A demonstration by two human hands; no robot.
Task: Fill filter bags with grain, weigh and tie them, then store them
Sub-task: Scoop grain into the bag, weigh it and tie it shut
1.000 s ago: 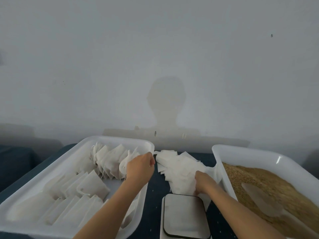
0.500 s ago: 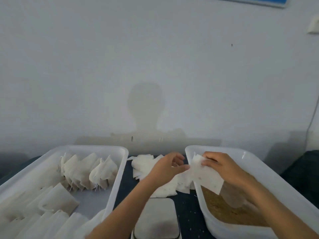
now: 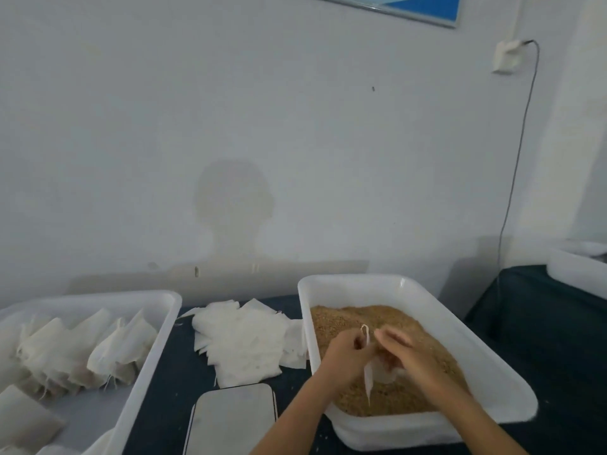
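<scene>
Presently: one empty filter bag [image 3: 370, 372], held over the grain tray [image 3: 492, 366], long axis hanging nearly vertical, mouth uppermost. Left hand [image 3: 346, 354] pinches the mouth edge; right hand [image 3: 402, 354], fingers curled loosely at the bag, grip blurred, likely working the mouth apart. Both hands equally near. Grain [image 3: 358, 318] directly beneath. Left of that tray: one pile of empty bags [image 3: 243, 343], one scale [image 3: 233, 418], one tray of filled bags [image 3: 154, 359], all on the dark surface [image 3: 170, 382].

Blurred right hand [image 3: 402, 351]; cropped scale [image 3: 231, 418]
</scene>
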